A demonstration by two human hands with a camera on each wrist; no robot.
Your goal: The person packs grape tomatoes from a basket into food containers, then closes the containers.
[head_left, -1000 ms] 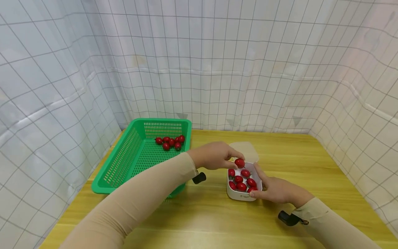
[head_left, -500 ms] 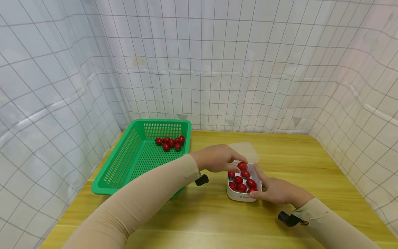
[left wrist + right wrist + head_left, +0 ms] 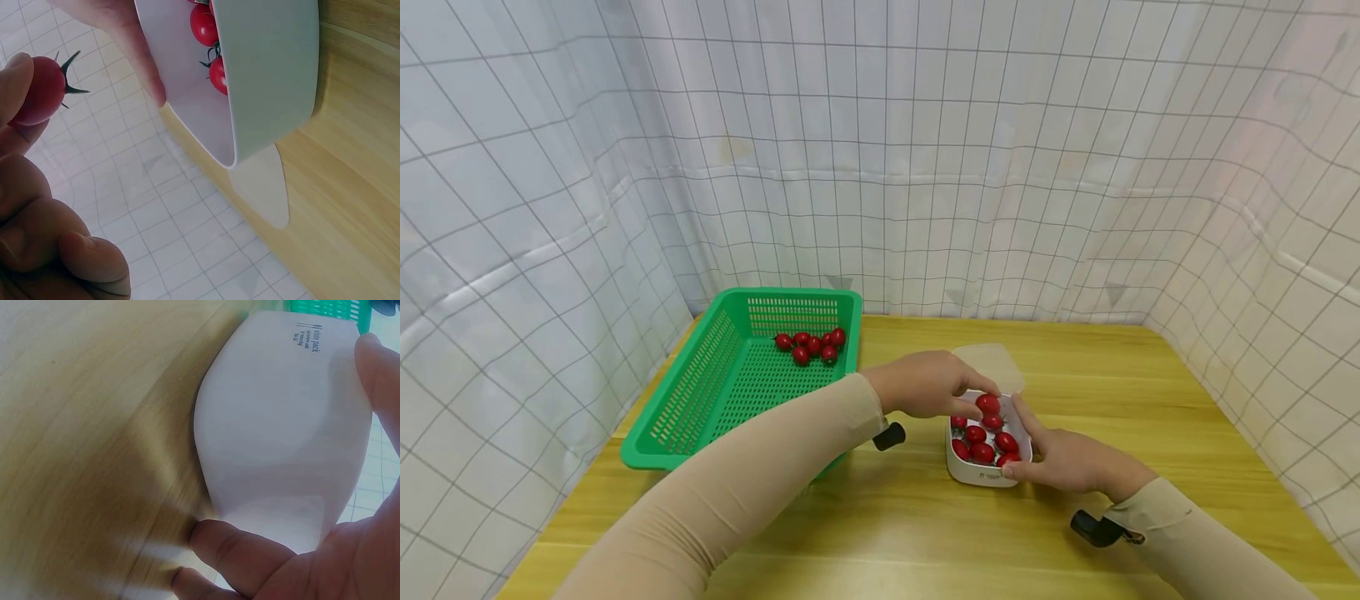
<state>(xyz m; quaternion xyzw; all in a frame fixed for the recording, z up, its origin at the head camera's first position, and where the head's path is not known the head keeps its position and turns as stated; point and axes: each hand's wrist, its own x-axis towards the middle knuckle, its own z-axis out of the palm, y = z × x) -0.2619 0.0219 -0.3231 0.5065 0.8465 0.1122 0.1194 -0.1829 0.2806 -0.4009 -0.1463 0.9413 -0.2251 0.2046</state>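
Between thumb and fingertips, my left hand (image 3: 925, 384) pinches a cherry tomato (image 3: 988, 405) at the back of a white square container (image 3: 981, 476). In the left wrist view that same cherry tomato (image 3: 41, 94) shows its green stalk and sits outside the rim line, above the opening. Several other cherry tomatoes (image 3: 982, 452) lie inside the container. From the right side my right hand (image 3: 1067, 458) holds the container, thumb at the near corner and a finger along the far side. The right wrist view shows small dark print on the container's wall (image 3: 281, 425).
A green slotted basket (image 3: 677, 408) stands on the left with several cherry tomatoes (image 3: 801, 355) in its far right corner. Behind the container a thin translucent lid (image 3: 1000, 363) lies on the wooden table (image 3: 1112, 375). Gridded white curtain (image 3: 925, 208) surrounds the table's back and sides.
My left hand has lowered slightly and moved a little right, bringing the pinched cherry tomato down into the container's back part. The right hand and container have stayed in place.
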